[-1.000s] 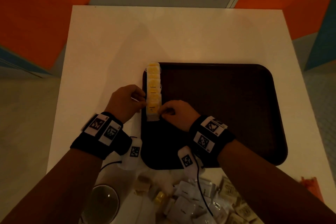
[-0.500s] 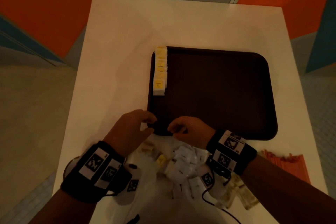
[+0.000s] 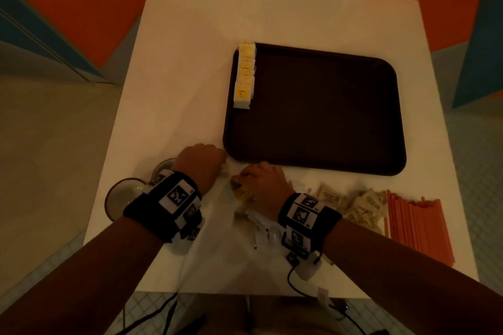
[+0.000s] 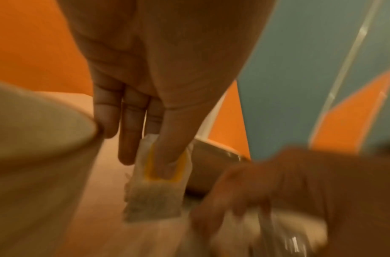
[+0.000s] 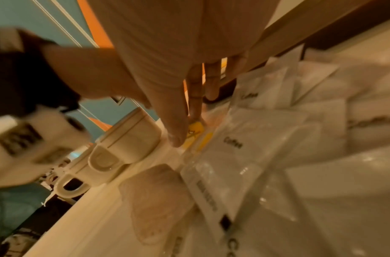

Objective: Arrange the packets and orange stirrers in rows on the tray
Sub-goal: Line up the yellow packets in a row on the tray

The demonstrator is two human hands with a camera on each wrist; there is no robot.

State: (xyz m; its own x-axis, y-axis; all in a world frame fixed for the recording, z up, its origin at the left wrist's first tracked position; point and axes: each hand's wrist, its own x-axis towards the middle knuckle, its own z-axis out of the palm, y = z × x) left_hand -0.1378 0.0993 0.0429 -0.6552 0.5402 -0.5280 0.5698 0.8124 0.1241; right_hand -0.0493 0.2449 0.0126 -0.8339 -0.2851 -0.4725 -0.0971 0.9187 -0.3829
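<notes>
A dark brown tray [image 3: 321, 117] lies on the white table, with a row of yellow-labelled tea packets [image 3: 244, 76] along its left edge. Both hands are at the loose pile in front of the tray's near left corner. My left hand [image 3: 221, 164] pinches a yellow-labelled tea packet [image 4: 155, 187] between thumb and fingers. My right hand [image 3: 242, 180] reaches into the pile, thumb and forefinger closed on another yellow-labelled packet [image 5: 197, 133]. White coffee packets [image 5: 244, 144] lie beside it. Brown packets [image 3: 362, 207] and the orange stirrers [image 3: 416, 226] lie at the near right.
Two cream cups [image 3: 121, 197] stand at the near left beside my left wrist, seen close as cups [image 5: 123, 144] in the right wrist view. Cables hang off the table's near edge [image 3: 245, 291]. Most of the tray's floor is bare.
Both hands drew back from the tea row on the tray to the pile at the near edge. The left hand now holds a tea packet.
</notes>
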